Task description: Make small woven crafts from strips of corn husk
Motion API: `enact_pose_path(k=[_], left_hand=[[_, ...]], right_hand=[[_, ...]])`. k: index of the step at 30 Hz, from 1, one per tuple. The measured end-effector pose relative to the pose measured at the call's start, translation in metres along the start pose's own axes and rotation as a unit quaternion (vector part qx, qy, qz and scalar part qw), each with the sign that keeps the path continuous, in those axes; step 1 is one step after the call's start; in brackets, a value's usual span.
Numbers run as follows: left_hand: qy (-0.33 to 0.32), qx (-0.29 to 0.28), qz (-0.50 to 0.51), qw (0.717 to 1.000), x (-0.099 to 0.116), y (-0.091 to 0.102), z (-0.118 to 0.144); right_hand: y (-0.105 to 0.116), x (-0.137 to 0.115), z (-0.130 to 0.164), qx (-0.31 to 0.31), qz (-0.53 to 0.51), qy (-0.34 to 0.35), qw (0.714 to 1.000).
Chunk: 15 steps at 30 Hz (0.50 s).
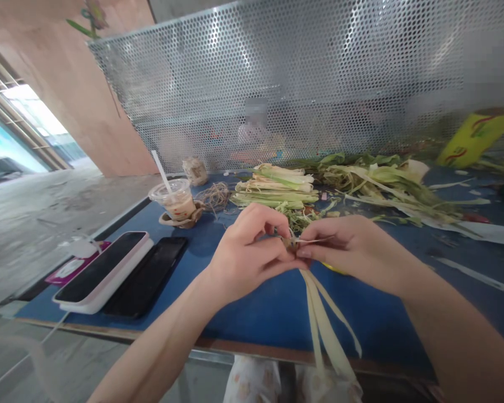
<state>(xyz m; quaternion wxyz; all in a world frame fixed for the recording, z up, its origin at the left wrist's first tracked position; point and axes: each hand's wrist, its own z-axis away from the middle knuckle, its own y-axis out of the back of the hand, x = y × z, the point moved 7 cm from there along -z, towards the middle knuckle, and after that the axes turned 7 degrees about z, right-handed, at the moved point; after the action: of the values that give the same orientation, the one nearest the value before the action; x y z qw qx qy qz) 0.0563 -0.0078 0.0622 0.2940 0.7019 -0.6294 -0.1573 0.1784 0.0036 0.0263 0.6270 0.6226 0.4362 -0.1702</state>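
Observation:
My left hand (252, 252) is closed around the upper end of a bundle of pale leaf strips (325, 324), whose long tails hang past the table's front edge. Pinched in my right hand (353, 249) is a thin strand (319, 240), apparently string or plant fibre, at that same end. The fingertips of both hands meet there and partly hide where strand and strips join. Just behind the hands lie small green plant scraps (296, 215) and a stack of pale green stalks (277, 187). Something yellow shows under my right hand.
On the left of the blue table (243, 319) are a white-cased phone (105, 274), a black phone (147, 277) and a drink cup (176, 200) with a straw. Twine (214, 197) lies behind. Leaves (386, 187) spread right, near a yellow packet (476, 137). A perforated metal panel (298, 78) stands behind.

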Motion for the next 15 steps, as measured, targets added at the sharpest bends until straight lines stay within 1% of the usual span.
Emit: enact_pose_path(k=[3, 8, 12, 15], left_hand=[[0.025, -0.005, -0.039, 0.999, -0.004, -0.003, 0.000], [0.057, -0.011, -0.122, 0.991, -0.006, -0.006, -0.002], [0.064, 0.009, -0.149, 0.987, 0.001, -0.008, -0.002], [0.089, 0.052, -0.127, 0.987, 0.005, -0.009, 0.001]], right_hand=[[0.001, 0.005, -0.003, 0.031, -0.030, -0.021, 0.999], [0.000, 0.021, -0.008, 0.076, -0.143, -0.081, 0.983], [-0.003, 0.030, -0.009, 0.070, -0.219, -0.110, 0.967], [-0.005, 0.034, -0.010, 0.059, -0.248, -0.134, 0.958]])
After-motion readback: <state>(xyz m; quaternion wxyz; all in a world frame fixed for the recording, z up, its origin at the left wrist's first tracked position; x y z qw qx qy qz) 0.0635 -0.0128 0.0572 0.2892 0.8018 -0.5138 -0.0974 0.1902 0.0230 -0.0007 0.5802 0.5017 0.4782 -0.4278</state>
